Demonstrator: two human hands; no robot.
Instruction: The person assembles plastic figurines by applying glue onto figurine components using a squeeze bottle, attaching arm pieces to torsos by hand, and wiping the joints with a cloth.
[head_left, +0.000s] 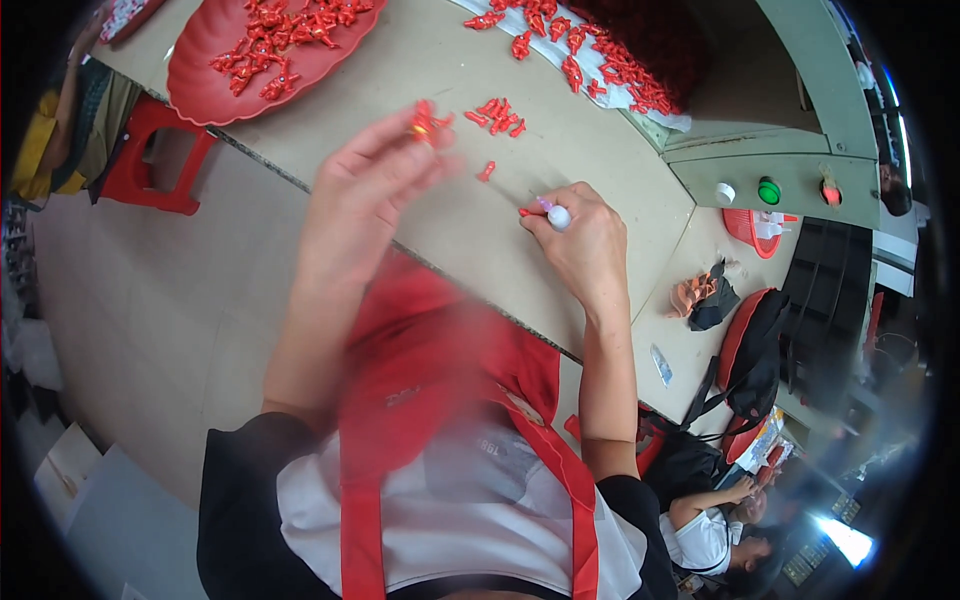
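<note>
Red figurine [423,125] is in the left hand [375,190], above the bench [440,235], just to the lower right of the scalloped red tray [195,72]. We note the left fingers grasping it at their tips; blur hides the exact grip. Farther right of the tray, the right hand [592,240] has its fingers closed around a small white-and-purple bottle [559,216]. A small red piece [524,212] sits at those fingertips; pinched or only touched, we cannot tell.

Step, by our reading: handwork on one figurine, bottle ready. The next move seems to call for a steady left grip and careful aim with the bottle, the parts being so small.

Surface: pale, smooth. Right of the tray we log a loose cluster [497,117] of red parts and a single part [487,171]; beyond these, a white cloth [678,123] carrying many more.

Room: a pale green cabinet [780,165] with a green button [768,190], right of the tray; past it, a red basket [745,232] and a black-and-red bag [762,340]. Left of the tray, below bench level, a red stool [195,170].
</note>
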